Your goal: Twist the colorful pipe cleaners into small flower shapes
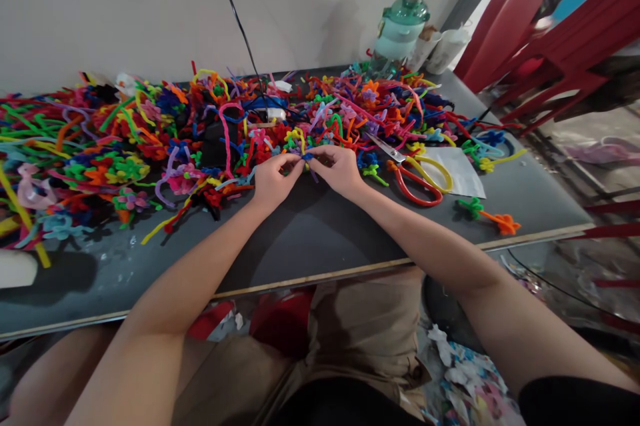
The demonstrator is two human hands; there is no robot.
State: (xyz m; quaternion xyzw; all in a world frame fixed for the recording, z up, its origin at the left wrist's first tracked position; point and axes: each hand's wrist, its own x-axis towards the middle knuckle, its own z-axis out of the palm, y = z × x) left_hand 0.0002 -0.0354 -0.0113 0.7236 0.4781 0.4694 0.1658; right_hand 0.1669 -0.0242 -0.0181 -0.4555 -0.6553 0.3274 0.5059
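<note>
My left hand [273, 179] and my right hand [339, 169] meet at the middle of a dark grey table [300, 246]. Both pinch a small blue pipe cleaner piece [307, 157] between their fingertips, at the near edge of a big heap of coloured pipe cleaners [150, 139] that covers the table's far half. Several of the pieces in the heap are bent into flower shapes. Red-and-yellow handled scissors [417, 181] lie just right of my right hand.
A white paper sheet [457, 169] lies under the scissors' handles. A green and orange pipe cleaner flower [487, 213] sits near the right edge. A green bottle [403, 23] and white cups [440, 46] stand at the back right. Red chairs [525, 26] are beyond the table. A black cable [235, 13] runs down the wall.
</note>
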